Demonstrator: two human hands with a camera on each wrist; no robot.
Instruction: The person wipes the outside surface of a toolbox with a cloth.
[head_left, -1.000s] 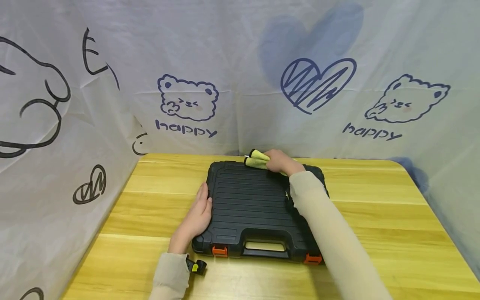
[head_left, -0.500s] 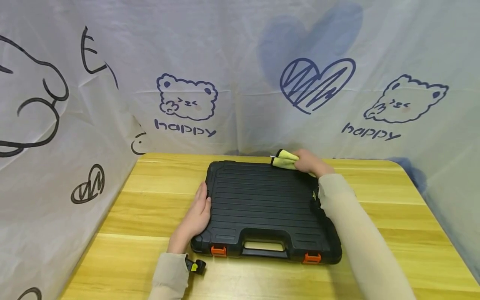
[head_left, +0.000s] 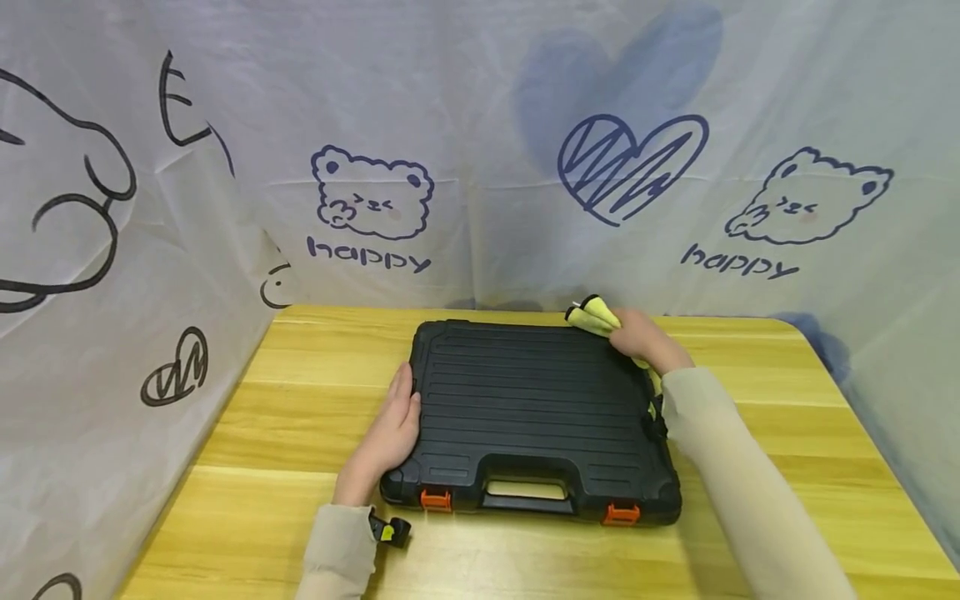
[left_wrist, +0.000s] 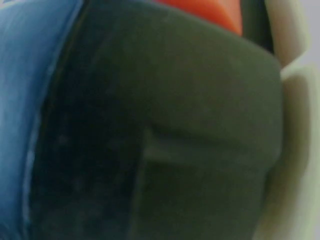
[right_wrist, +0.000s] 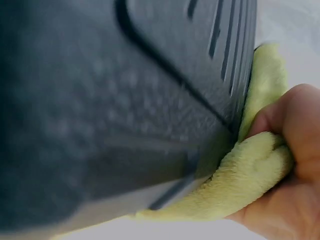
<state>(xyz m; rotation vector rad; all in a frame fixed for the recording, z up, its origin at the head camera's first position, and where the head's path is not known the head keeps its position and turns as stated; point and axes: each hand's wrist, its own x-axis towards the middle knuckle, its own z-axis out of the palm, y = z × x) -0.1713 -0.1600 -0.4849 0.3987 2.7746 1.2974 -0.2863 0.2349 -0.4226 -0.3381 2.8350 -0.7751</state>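
A black plastic tool case (head_left: 517,396) with a ribbed lid, a carry handle and orange latches (head_left: 621,514) lies flat on the table. My left hand (head_left: 388,429) rests along its left side with the fingers nearly straight; in the left wrist view, fingers (left_wrist: 295,115) lie against the case wall. At the far right corner, my right hand (head_left: 647,340) grips a folded yellow cloth (head_left: 592,317) with black edging. The right wrist view shows this cloth (right_wrist: 240,180) bunched between thumb and fingers, pressed to the case's edge.
The case stands on a wooden table (head_left: 300,417) with its far edge near a white fabric backdrop (head_left: 480,100) printed with bears and hearts. A small black and yellow item (head_left: 392,532) sits at the left wrist, and a strap (head_left: 656,417) at the right.
My right hand has slid the yellow cloth rightward along the case's far edge to the far right corner, the cloth tilting. The left hand and the case have stayed in place.
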